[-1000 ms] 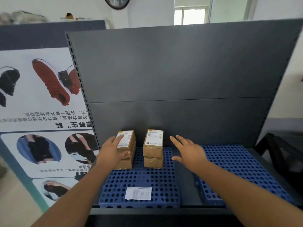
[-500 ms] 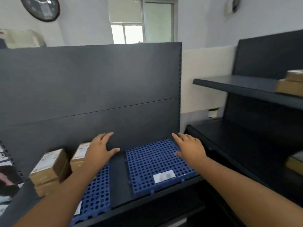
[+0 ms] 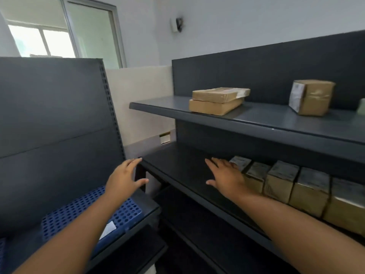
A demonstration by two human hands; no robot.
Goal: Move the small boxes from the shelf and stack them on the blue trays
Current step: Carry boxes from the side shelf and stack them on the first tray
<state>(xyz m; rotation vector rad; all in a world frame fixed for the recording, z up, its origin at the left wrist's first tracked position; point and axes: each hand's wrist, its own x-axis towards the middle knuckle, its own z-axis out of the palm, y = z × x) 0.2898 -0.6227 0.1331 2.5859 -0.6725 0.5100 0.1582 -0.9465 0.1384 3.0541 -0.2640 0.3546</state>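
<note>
A: Head view, starting at the far left — what is there?

B: A dark shelving unit (image 3: 59, 119) with a perforated blue tray (image 3: 79, 210) on its base. A white label (image 3: 107, 230) lies on the tray's near edge. No box is on the part of the tray that shows.

A: And the left hand?

B: The left hand (image 3: 123, 178) hangs just right of that tray, over the gap between the two shelving units. Its fingers (image 3: 132, 162) are spread and straight, holding nothing.

A: Moving right of the tray?

B: The right hand (image 3: 227, 177) is flat over the lower shelf (image 3: 177, 171) of the second unit, well right of the tray. Its fingers (image 3: 212, 164) are open too, empty, with the back of the hand just beside the first of the small boxes (image 3: 280, 180).

A: Touching it?

B: I cannot tell; the hand overlaps the box's corner.

A: Where do the boxes sit?

B: In a row along the lower shelf, running away from the tray to the right edge, side by side and touching, each with a label on top.

A: Above them?

B: On the upper shelf (image 3: 256, 119) are two flat cartons (image 3: 216, 100), one stacked on the other, and further right a taller box (image 3: 311, 97) standing alone.
</note>
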